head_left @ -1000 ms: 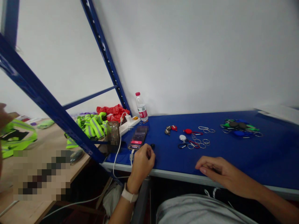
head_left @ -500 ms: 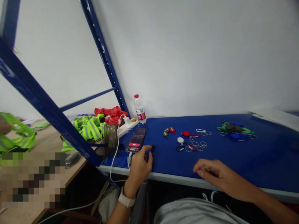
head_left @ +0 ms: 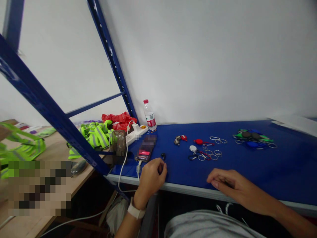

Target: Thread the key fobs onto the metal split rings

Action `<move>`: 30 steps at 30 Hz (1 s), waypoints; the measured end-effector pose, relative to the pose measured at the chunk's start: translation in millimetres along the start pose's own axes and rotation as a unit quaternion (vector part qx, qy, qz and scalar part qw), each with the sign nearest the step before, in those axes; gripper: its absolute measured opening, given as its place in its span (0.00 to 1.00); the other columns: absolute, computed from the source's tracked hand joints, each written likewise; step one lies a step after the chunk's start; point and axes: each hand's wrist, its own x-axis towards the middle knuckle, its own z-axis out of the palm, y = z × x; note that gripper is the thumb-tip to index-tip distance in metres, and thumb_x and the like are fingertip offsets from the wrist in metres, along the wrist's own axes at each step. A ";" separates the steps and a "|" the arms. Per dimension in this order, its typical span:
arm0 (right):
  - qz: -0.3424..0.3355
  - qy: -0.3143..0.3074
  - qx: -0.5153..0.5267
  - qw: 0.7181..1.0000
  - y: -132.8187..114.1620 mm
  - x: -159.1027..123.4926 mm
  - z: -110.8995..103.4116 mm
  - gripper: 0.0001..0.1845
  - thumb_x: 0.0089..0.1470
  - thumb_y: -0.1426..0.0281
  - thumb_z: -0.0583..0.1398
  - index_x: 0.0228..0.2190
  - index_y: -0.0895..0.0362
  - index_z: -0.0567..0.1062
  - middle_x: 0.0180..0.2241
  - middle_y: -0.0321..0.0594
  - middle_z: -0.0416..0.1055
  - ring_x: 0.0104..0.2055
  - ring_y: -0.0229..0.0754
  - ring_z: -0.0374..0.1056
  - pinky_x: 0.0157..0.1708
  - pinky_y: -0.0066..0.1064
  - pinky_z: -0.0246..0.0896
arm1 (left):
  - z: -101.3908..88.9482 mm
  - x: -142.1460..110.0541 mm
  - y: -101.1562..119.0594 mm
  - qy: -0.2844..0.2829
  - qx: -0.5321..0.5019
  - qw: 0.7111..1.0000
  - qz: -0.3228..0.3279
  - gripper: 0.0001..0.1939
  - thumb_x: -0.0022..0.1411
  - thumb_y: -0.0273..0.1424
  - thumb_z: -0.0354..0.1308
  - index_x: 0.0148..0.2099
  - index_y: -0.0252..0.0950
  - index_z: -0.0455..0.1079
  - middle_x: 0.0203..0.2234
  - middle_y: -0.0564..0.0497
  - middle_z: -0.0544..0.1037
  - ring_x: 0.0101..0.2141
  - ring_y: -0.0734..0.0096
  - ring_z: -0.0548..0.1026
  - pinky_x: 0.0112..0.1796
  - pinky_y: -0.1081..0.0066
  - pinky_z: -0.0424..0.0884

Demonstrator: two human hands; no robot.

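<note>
On the blue tabletop (head_left: 178,175), my left hand (head_left: 153,175) is closed, its fingers curled, with nothing seen in it. Just beyond its fingertips lies a small black object (head_left: 162,156), perhaps an earbud. A phone (head_left: 145,150) with a charging cable plugged in lies beside that hand. My right hand (head_left: 229,183) rests at the front edge, fingers loosely bent against the thumb, nothing visible between them. Farther back are a red badge reel (head_left: 198,141), a white badge reel (head_left: 193,149), several split rings (head_left: 208,152) and small grey and red pieces (head_left: 180,139).
At the right lies a pile of green, black and blue badge reels (head_left: 254,138). A water bottle (head_left: 150,117) and a power strip (head_left: 135,136) stand behind the phone. A blue rack post (head_left: 49,99) rises at left, before another table with yellow-green reflective straps (head_left: 100,134).
My left hand has drawn back toward me from the small black object, and its fingers have curled in. My right hand has stayed almost in place. The view has shifted slightly.
</note>
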 end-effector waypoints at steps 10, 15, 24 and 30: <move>0.004 -0.009 0.006 1.000 1.7 1.1 -0.2 0.20 0.58 0.53 0.54 0.35 0.55 0.76 0.28 0.37 0.69 0.30 0.37 0.61 0.30 0.26 0.57 | 1.6 0.1 -1.1 0.003 -0.002 1.000 -0.015 0.10 0.64 0.31 0.49 0.30 0.37 0.65 0.20 0.54 0.67 0.24 0.74 0.66 0.28 0.74 0.58; 0.002 -0.005 0.005 1.000 -1.5 0.1 -0.7 0.20 0.57 0.52 0.54 0.35 0.56 0.76 0.29 0.38 0.69 0.31 0.38 0.62 0.31 0.27 0.59 | 2.2 -0.1 -1.4 0.005 -0.005 1.000 -0.015 0.10 0.64 0.31 0.49 0.29 0.37 0.65 0.20 0.54 0.67 0.23 0.74 0.66 0.28 0.73 0.58; 0.002 -0.005 0.004 1.000 -1.9 0.1 -0.7 0.20 0.58 0.53 0.54 0.35 0.56 0.76 0.29 0.38 0.69 0.31 0.38 0.62 0.31 0.27 0.59 | 1.5 1.2 -1.2 0.000 -0.005 1.000 -0.015 0.10 0.63 0.31 0.49 0.30 0.37 0.65 0.20 0.54 0.67 0.24 0.74 0.66 0.28 0.73 0.58; 0.007 -0.007 -0.004 1.000 -3.6 0.3 -0.7 0.20 0.58 0.53 0.54 0.34 0.55 0.76 0.29 0.38 0.69 0.31 0.38 0.62 0.31 0.27 0.58 | 0.7 0.7 -0.4 -0.004 -0.002 1.000 -0.021 0.10 0.64 0.31 0.49 0.30 0.37 0.64 0.20 0.54 0.67 0.24 0.74 0.65 0.28 0.73 0.58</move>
